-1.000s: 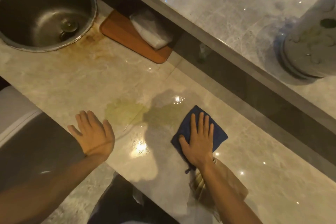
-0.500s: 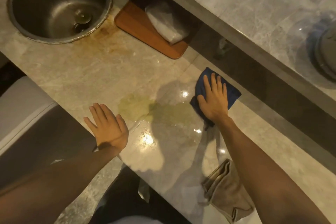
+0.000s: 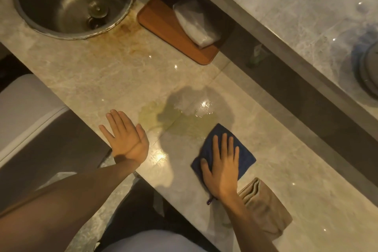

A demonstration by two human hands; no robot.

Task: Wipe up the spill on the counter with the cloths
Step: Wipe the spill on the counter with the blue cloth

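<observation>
A yellowish spill [image 3: 180,121] spreads over the pale marble counter [image 3: 86,71]. My right hand [image 3: 222,166] lies flat with spread fingers on a dark blue cloth [image 3: 244,158], pressing it to the counter at the spill's near right edge. A folded tan cloth [image 3: 266,208] sits just behind my right wrist, near the counter's front edge. My left hand [image 3: 125,136] rests flat and open on the counter's front edge, left of the spill, holding nothing.
A round steel sink [image 3: 71,0] is set in the counter at the far left, with brown stains beside it. A wooden board [image 3: 163,30] carrying a white bag [image 3: 196,24] lies under a raised marble ledge [image 3: 286,16].
My right hand has pulled the blue cloth back from the far side of the spill toward the front edge, near the tan cloth. My left hand has stayed in place.
</observation>
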